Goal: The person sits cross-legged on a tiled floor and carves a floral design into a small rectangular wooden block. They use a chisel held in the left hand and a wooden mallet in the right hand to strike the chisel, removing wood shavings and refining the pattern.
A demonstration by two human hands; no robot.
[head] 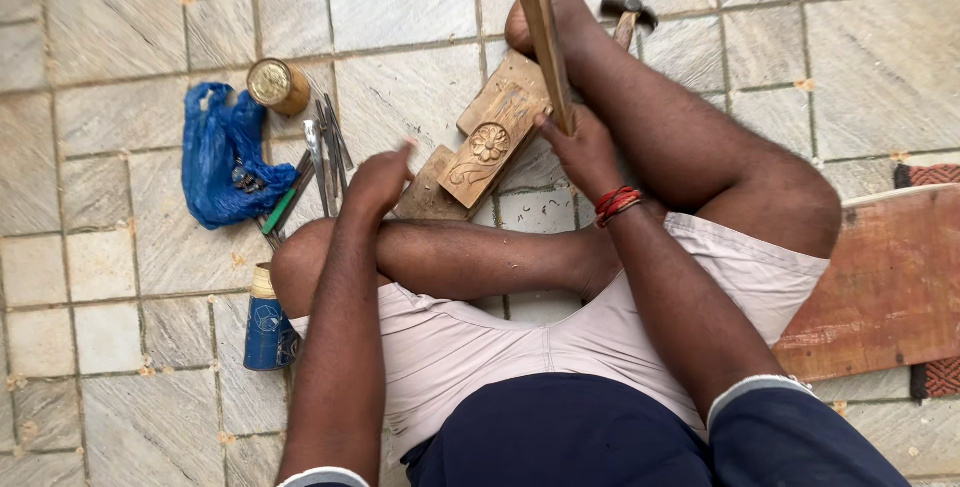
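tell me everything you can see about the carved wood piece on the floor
The carved wooden block is a pale brown, oblong piece lying flat and slanted on a larger plain wood board, on the stone-tile floor. Its top face shows a relief flower with leafy scrolls either side. It sits between the person's legs; the right hand, holding a wooden stick, is at its right edge.

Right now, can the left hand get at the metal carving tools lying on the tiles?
Probably yes: the left hand hovers empty just right of the carving tools, with only bare tile between them; the blue bag lies beyond them.
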